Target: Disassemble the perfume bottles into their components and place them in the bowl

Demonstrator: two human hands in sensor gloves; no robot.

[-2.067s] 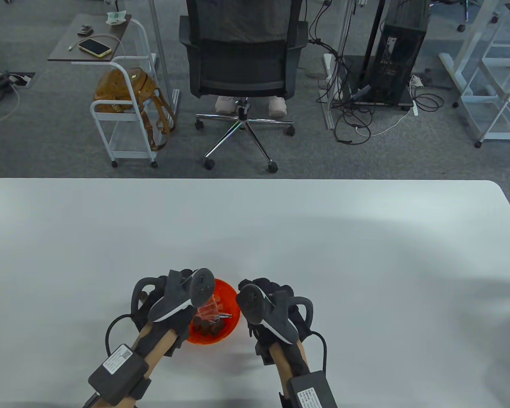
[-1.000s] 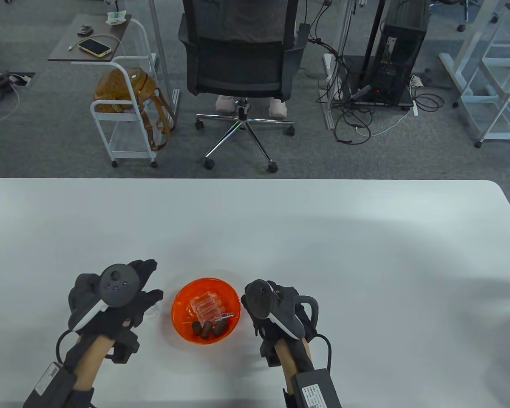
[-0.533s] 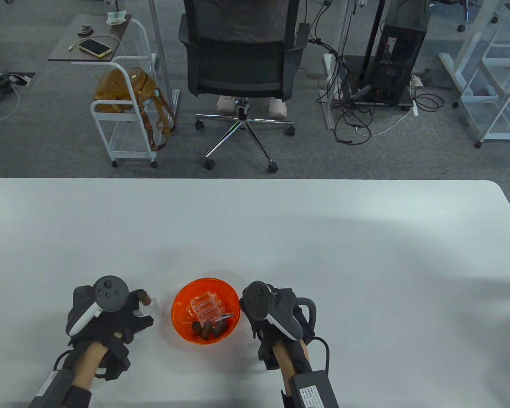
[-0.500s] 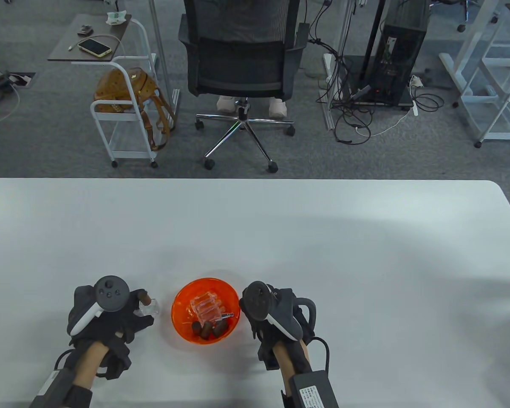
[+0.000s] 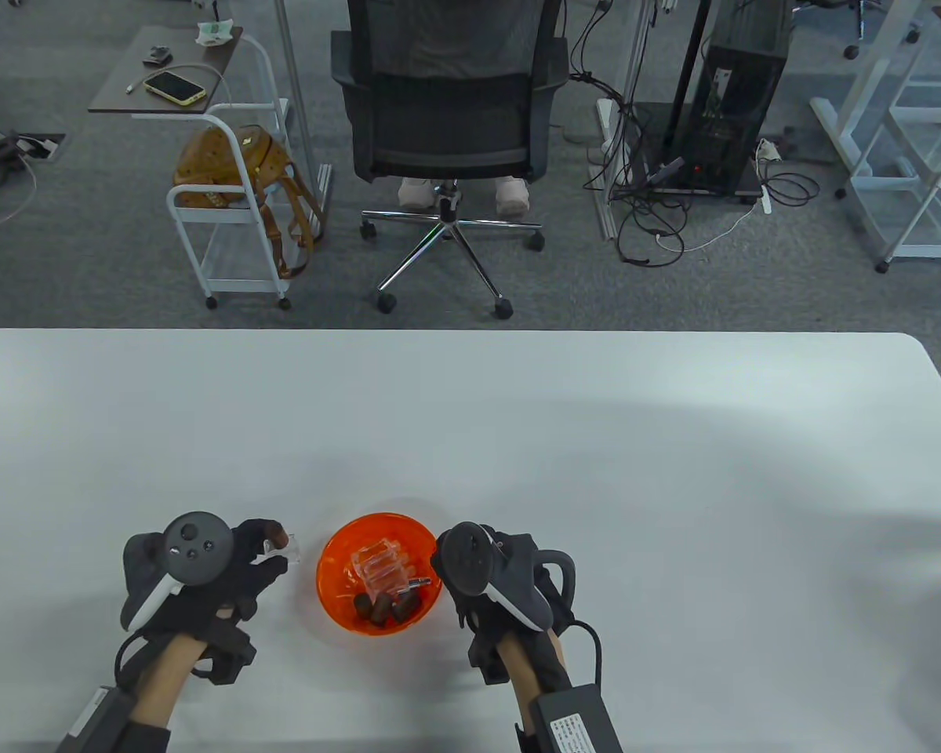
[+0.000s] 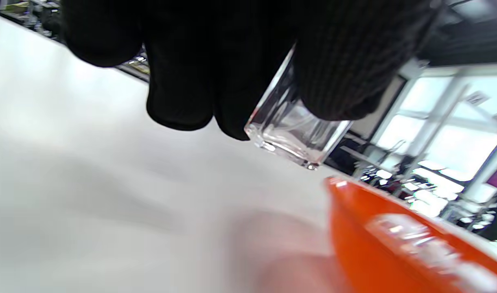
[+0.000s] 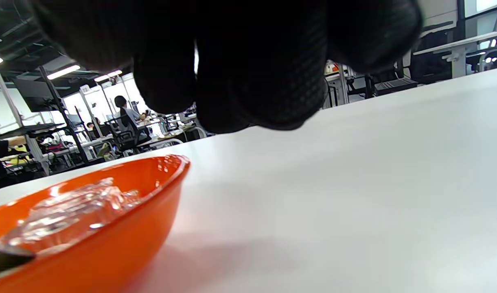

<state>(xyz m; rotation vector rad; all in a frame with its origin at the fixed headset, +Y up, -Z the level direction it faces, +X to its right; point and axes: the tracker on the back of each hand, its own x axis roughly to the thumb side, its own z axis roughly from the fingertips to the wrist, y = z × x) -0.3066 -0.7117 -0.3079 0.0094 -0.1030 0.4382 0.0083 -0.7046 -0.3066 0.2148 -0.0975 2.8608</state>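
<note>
An orange bowl (image 5: pixel 339 551) sits near the table's front edge. It holds clear glass bottles (image 5: pixel 380 566), brown caps (image 5: pixel 383 609) and a metal sprayer (image 5: pixel 417 583). Just left of the bowl, my left hand (image 5: pixel 267 552) grips a clear square perfume bottle (image 5: pixel 288 554) with a brown cap. In the left wrist view the gloved fingers (image 6: pixel 179 101) and thumb wrap the bottle (image 6: pixel 297 134), which is tilted above the table beside the bowl (image 6: pixel 366 260). My right hand (image 5: pixel 478 605) rests beside the bowl's right rim. Its fingers (image 7: pixel 252 81) are loosely curled and hold nothing; the bowl (image 7: pixel 110 236) lies to their left.
The white table (image 5: pixel 596 439) stretches wide behind and to the right of the bowl. Past its far edge stand an office chair (image 5: pixel 447 118), a small white cart with a brown bag (image 5: pixel 235 169), and a computer tower with cables (image 5: pixel 733 102).
My left hand left the bowl, moved left, closed round the capped bottle on the table and now holds it a little nearer the bowl. My right hand barely moved.
</note>
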